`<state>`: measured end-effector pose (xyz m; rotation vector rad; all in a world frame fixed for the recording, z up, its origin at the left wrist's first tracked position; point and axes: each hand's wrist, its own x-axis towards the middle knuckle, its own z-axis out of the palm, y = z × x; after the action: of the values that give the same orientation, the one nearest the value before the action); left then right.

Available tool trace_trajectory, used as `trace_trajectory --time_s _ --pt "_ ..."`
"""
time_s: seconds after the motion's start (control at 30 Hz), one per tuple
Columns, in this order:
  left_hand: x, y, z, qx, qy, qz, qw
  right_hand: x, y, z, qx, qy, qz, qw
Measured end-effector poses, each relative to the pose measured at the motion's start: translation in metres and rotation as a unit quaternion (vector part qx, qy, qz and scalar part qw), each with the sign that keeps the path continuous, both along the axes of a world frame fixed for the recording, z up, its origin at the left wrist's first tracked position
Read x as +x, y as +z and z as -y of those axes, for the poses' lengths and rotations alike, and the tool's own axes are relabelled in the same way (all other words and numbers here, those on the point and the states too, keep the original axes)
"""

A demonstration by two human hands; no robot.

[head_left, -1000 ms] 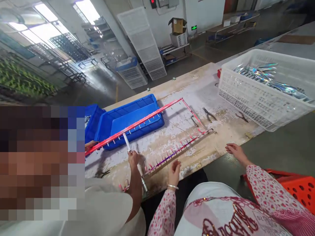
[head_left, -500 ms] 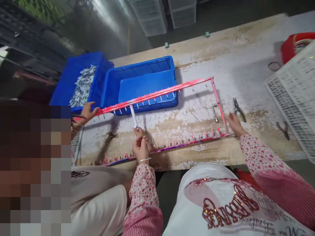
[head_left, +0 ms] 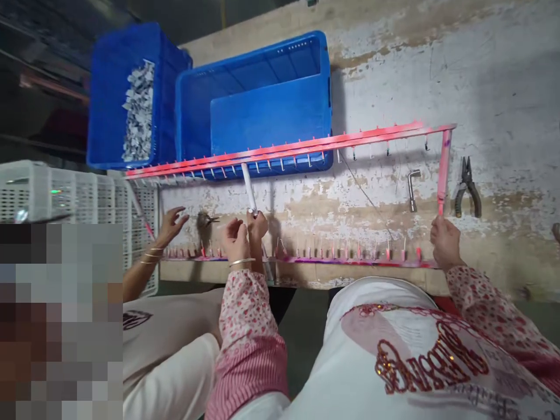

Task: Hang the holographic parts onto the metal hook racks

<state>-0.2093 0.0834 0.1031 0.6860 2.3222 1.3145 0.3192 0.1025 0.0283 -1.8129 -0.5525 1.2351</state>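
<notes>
The right hand, loosely open a moment ago, is now closed around one end of the pink rack, probably steadying it; the rack stretches leftward past the left hand, half-curled, its hold unclear

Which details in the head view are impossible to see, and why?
In the head view:
Left hand: overlaps a co-worker's hand, so what it touches is unclear.
Pink frame: lower part of its right bar, covered by the right hand.
Left blue bin: pale pieces, too small to identify.
White crate: cut off by the left edge.
</notes>
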Motion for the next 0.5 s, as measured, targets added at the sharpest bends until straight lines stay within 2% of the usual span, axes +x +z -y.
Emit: trace_trajectory --time_s 0.13,0.2,0.27,0.37,0.5 --pt "-0.001 -0.021 -0.009 -0.097 -0.024 -0.072 0.992 -0.012 -0.003 0.030 -0.012 -0.004 -0.022 1.000" --pt "0.001 -0.024 -0.017 -0.105 -0.039 -0.133 0.985 -0.019 -0.005 0.036 -0.002 -0.012 -0.024 1.000" --pt "0.005 -0.024 -0.032 -0.081 -0.079 -0.183 0.977 -0.023 -0.007 0.038 0.013 -0.025 -0.019 0.999" --pt "0.019 -0.018 -0.069 -0.020 -0.189 -0.229 0.955 -0.024 -0.009 0.038 0.016 -0.037 -0.001 0.999" --pt "0.048 -0.003 -0.135 0.040 -0.342 -0.265 0.901 -0.025 -0.007 0.038 0.008 -0.057 0.015 0.998"
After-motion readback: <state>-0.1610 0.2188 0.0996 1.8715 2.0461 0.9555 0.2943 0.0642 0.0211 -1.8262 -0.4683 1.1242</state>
